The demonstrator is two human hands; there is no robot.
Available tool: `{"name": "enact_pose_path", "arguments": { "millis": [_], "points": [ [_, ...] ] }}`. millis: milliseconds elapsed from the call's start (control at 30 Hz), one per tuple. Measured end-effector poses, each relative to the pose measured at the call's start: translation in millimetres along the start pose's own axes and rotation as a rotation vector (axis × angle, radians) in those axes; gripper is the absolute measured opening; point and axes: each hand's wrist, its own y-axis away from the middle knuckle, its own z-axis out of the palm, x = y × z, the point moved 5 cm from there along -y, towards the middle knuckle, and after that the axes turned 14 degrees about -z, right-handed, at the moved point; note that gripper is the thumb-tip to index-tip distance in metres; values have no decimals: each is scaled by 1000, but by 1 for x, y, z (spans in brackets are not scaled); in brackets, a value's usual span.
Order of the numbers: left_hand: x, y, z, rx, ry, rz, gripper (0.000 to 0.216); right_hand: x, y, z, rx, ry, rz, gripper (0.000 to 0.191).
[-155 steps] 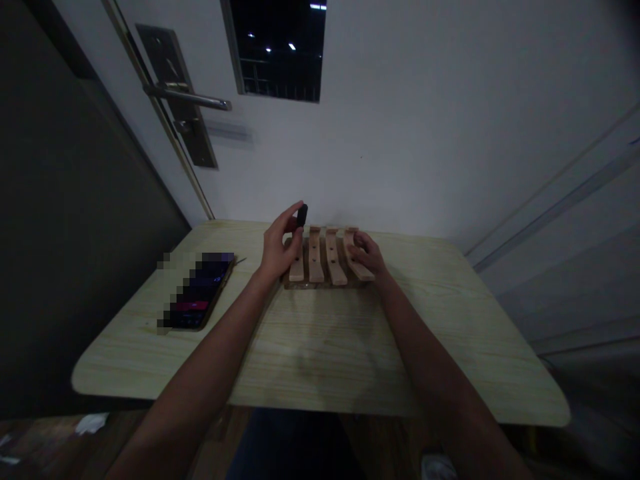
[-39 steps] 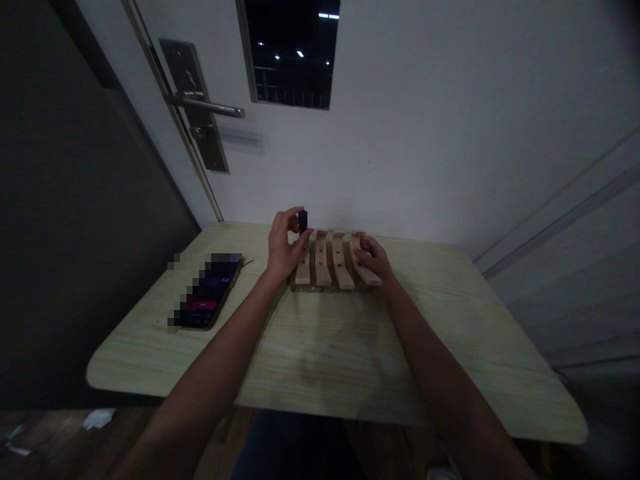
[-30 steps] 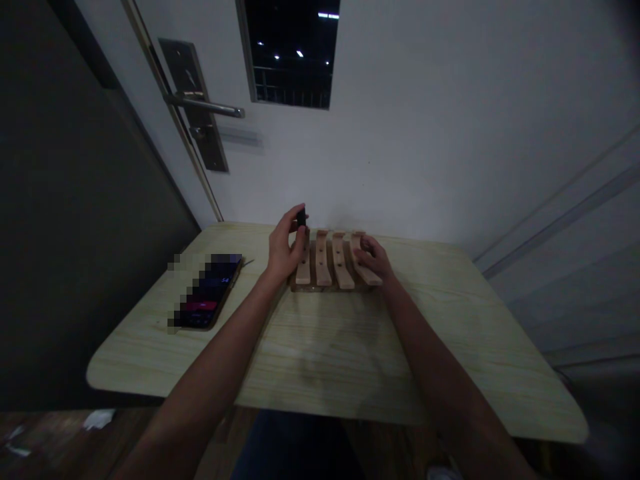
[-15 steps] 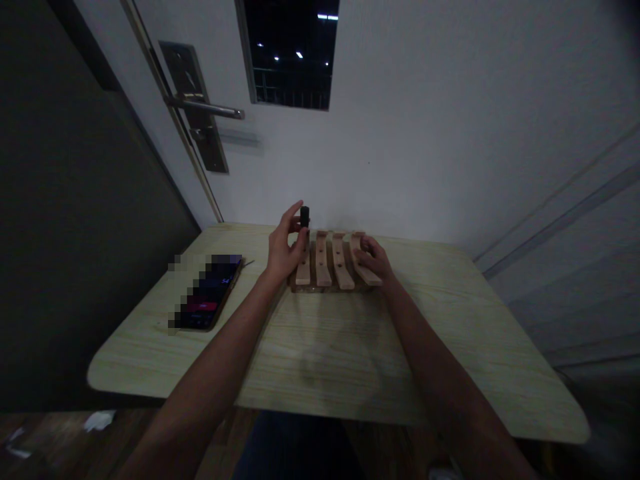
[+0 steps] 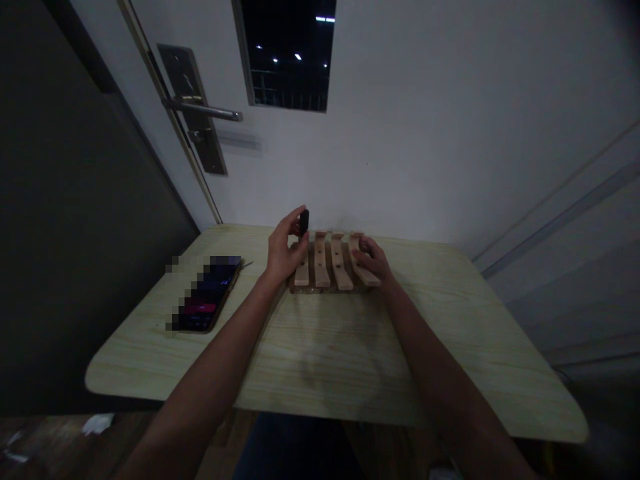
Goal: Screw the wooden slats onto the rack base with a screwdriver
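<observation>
Several pale wooden bars [image 5: 321, 261], curved and with small holes, lie side by side on a brownish base [image 5: 313, 290] near the back of the table. My left hand [image 5: 287, 248] pinches a small black block [image 5: 304, 221] between thumb and fingers, just above the leftmost bar. My right hand [image 5: 374, 259] grips the rightmost bar [image 5: 361, 267] at its side, with the thumb on top; part of the fingers is hidden behind it.
A phone [image 5: 213, 293] with its screen lit lies on the left of the light wooden table [image 5: 330, 353], a thin stick [image 5: 247, 265] beside it. Behind the table stands a white door [image 5: 410, 133] with a metal handle [image 5: 210, 111] and a dark window [image 5: 287, 57].
The black block has tilted slightly and sits a little lower in my left hand. My right hand stays on the bar. The whole view has shifted slightly.
</observation>
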Motion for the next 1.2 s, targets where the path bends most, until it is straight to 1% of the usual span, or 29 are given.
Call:
{"name": "enact_pose_path", "arguments": {
  "millis": [167, 300, 367, 533, 700, 767, 867, 933, 1067, 1200],
  "points": [
    [5, 0, 1, -35, -1, 42, 46, 1, 0, 1, -20, -24, 2, 46],
    [8, -2, -3, 49, -37, 65, 44, 3, 1, 0, -9, -26, 17, 46],
    [8, -3, -4, 63, -46, 54, 43, 4, 0, 0, 3, -26, 11, 45],
    [7, 0, -1, 7, -45, 67, 44, 3, 0, 1, -5, -36, -13, 43],
    [8, 1, 0, -38, -8, 72, 44, 4, 0, 0, -18, -47, 5, 45],
    [8, 0, -1, -23, -29, 66, 42, 4, 1, 1, -24, -37, 12, 46],
    [7, -2, -5, 66, -57, 31, 40, 2, 2, 1, -3, -24, -3, 47],
    [5, -3, -6, 97, -52, 3, 38, 0, 2, 1, 13, -30, -14, 47],
    [0, -4, -4, 86, -16, -14, 37, -2, 2, 2, 22, -50, -4, 47],
    [0, -2, -3, 64, 31, -20, 46, -2, 1, 2, 30, -43, 7, 46]
  ]
}}
